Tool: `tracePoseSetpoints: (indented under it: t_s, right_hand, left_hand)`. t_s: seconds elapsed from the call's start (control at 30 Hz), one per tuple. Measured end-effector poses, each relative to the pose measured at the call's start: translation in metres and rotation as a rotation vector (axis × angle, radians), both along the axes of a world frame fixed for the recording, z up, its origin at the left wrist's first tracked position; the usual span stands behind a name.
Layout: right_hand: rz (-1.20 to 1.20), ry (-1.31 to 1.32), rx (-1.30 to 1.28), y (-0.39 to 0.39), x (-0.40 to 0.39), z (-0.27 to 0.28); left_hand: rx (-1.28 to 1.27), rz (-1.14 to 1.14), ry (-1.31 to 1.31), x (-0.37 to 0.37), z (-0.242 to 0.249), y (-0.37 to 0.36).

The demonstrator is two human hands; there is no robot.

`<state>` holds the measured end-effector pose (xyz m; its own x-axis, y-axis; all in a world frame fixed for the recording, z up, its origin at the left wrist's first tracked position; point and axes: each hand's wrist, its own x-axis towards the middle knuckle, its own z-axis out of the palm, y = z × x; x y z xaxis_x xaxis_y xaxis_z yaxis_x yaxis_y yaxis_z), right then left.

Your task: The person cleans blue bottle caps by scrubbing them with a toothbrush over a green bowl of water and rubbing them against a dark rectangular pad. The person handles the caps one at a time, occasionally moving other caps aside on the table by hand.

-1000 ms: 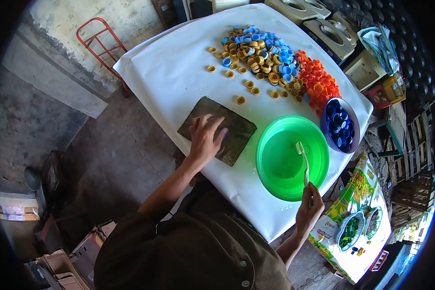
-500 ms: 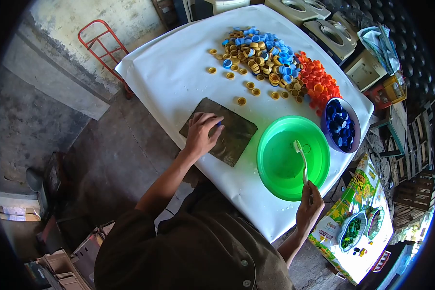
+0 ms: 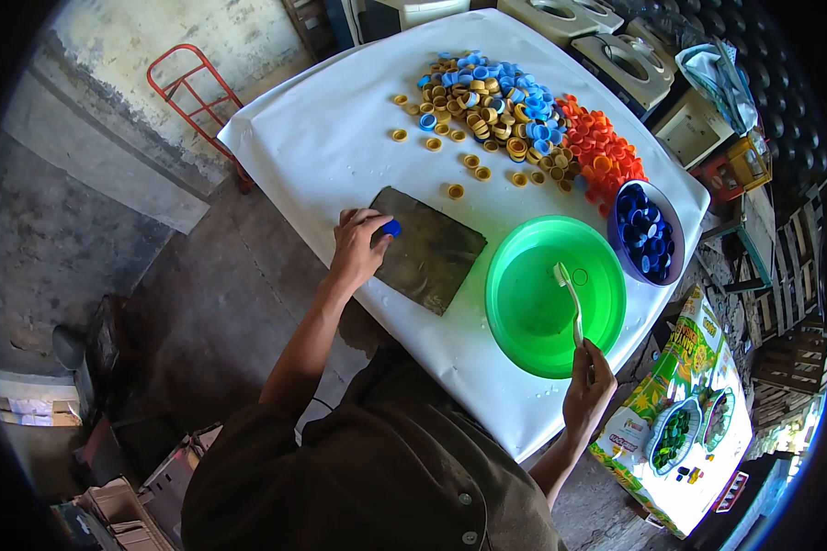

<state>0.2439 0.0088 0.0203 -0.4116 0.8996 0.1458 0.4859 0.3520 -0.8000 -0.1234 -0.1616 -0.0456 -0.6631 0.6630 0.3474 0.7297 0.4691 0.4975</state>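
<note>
A dark blue cap (image 3: 391,228) is pinched between the thumb and fingers of my left hand (image 3: 356,248), at the left side of a dark flat sheet (image 3: 432,251). My right hand (image 3: 589,387) grips a white toothbrush (image 3: 574,308) by its handle, bristle end over the green basin (image 3: 503,317), which holds water. Behind the basin's right side stands a purple bowl (image 3: 675,241) of dark blue caps (image 3: 646,234).
Gold caps (image 3: 481,173), light blue caps (image 3: 542,133) and orange caps (image 3: 602,151) lie heaped on the white table (image 3: 312,119). At lower right, a second table bears dishes of green caps (image 3: 673,441). A red hand truck (image 3: 193,83) leans at the wall.
My left hand has moved left across the dark sheet with the blue cap, which now shows more clearly. My right hand and the toothbrush have barely moved.
</note>
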Motion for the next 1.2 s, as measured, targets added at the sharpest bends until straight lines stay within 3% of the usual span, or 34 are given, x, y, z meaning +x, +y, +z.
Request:
tracePoseSetpoints:
  t_s: [0.27,0.57,0.8,0.93,1.13,1.2]
  right_hand:
    - [-0.001,0.008,0.01,0.003,-0.004,-0.001]
    - [-0.027,0.018,-0.009,0.004,-0.003,-0.001]
    - [-0.057,0.019,-0.071,0.002,-0.004,0.006]
    - [-0.053,0.012,-0.08,0.003,-0.005,0.006]
    - [-0.042,0.024,-0.058,0.005,-0.005,0.004]
    - [-0.038,0.026,-0.059,0.005,-0.004,0.004]
  left_hand:
    - [-0.248,0.01,-0.103,-0.003,0.027,0.007]
    - [-0.167,-0.041,-0.051,0.01,0.015,0.003]
    - [-0.017,-0.353,-0.145,0.062,0.044,0.004]
    - [-0.251,-0.4,-0.085,0.087,0.035,0.001]
    - [-0.202,-0.432,-0.136,0.086,0.033,0.005]
    - [-0.117,-0.4,-0.355,0.081,0.035,0.004]
